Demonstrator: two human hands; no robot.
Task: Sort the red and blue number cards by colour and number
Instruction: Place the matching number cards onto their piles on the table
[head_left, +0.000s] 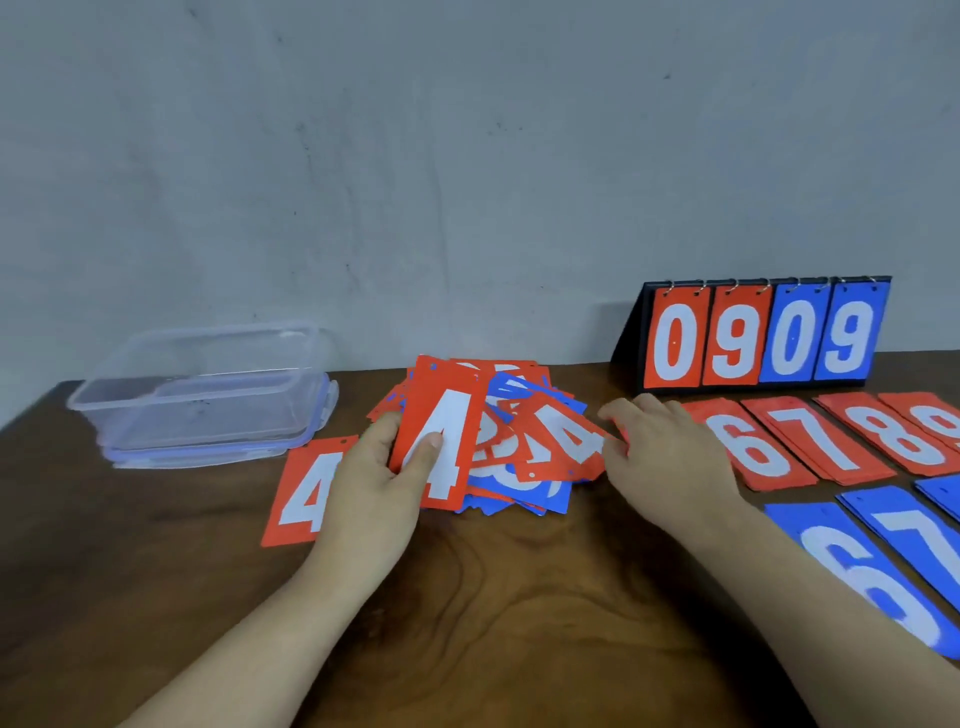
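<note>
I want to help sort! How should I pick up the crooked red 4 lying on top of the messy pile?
Take the crooked red 4 by its right end, which pokes out past the pile toward the right hand. Come from the right, thumb on top, fingers underneath: that end seems raised off the table, while the rest lies flat on other cards.

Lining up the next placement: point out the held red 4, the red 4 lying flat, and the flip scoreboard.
held red 4 (441, 400), head view, upper half of face.
flat red 4 (304, 493), head view, white numeral.
flip scoreboard (732, 343), head view, second red flap.
</note>
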